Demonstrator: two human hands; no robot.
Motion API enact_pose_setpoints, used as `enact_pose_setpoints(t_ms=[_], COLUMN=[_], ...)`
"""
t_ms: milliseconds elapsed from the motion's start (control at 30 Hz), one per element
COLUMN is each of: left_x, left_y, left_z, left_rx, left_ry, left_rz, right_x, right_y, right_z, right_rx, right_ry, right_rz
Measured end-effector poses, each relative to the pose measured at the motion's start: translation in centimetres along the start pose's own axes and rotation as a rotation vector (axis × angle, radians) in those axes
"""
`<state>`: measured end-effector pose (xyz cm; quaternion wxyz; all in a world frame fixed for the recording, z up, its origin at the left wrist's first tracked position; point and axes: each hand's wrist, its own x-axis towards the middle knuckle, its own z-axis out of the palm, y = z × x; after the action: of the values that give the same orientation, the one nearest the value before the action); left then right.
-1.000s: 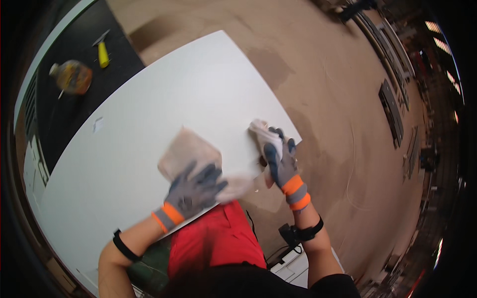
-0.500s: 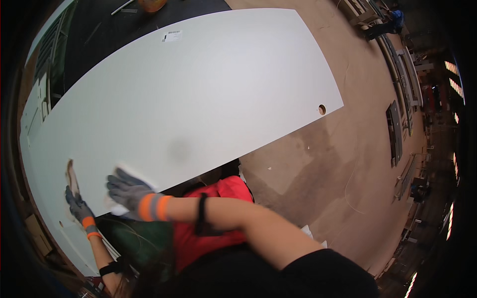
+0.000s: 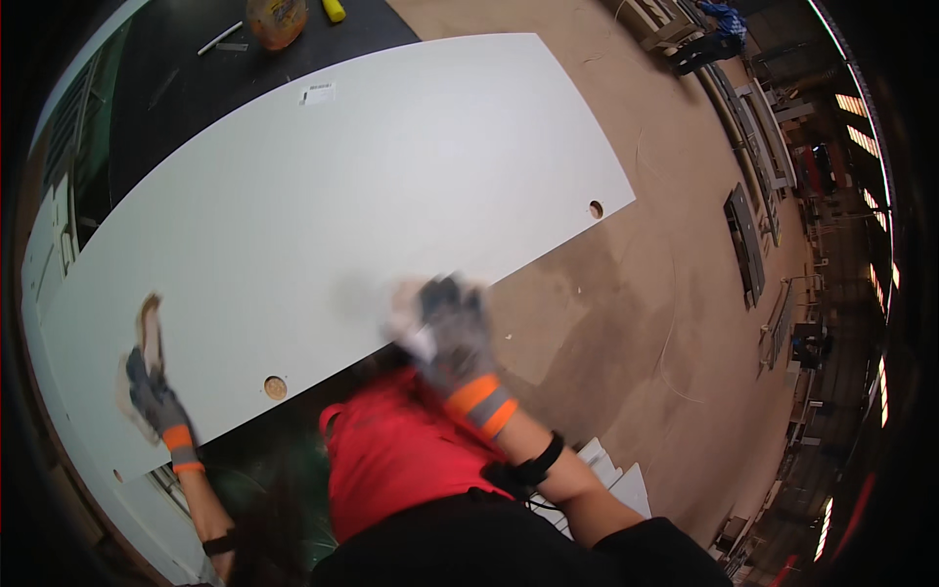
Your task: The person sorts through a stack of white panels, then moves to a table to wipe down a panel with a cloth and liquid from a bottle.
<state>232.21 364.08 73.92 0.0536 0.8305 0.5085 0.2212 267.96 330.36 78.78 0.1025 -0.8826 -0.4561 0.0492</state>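
Note:
A large white panel [image 3: 323, 215] lies flat in front of me, with round holes near its near edge. My left hand [image 3: 156, 396], in a grey glove with an orange cuff, is at the panel's left part. It is closed on a long, narrow, pale object with a brown edge [image 3: 150, 323], whose exact kind I cannot make out. My right hand [image 3: 458, 333], gloved alike and blurred by motion, is at the panel's near edge. Under its fingers is a white cloth [image 3: 403, 305], pressed against the panel's edge.
Behind the panel, a black tabletop [image 3: 176, 127] carries an orange-brown container [image 3: 277, 22], a yellow object [image 3: 334, 10] and a white stick [image 3: 219, 39]. White pieces [image 3: 616, 479] stand beside me at lower right. Another person [image 3: 719, 34] is far off, near stacked boards.
My right hand has swept rightward along the panel's near edge with the cloth, uncovering a round hole. My left hand stays at the panel's left part. The view has shifted slightly.

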Motion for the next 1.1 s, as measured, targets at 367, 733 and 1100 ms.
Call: enact_pose_setpoints(t_ms=[367,733,1100], left_x=[10.0,10.3,9.9], left_y=[16.1,11.0,15.6], left_z=[8.1,11.0,9.5], left_rx=[0.26,0.231,0.178], left_ry=[0.067,-0.032,-0.05], left_rz=[0.479,0.367,0.385], right_x=[-0.1,2.5,1.3], right_y=[5.6,4.0,2.1], right_z=[-2.5,-3.6,1.8], right_rx=[-0.073,-0.061,0.207], right_ry=[-0.075,-0.171,-0.135], right_rz=[-0.048,-0.077,-0.133])
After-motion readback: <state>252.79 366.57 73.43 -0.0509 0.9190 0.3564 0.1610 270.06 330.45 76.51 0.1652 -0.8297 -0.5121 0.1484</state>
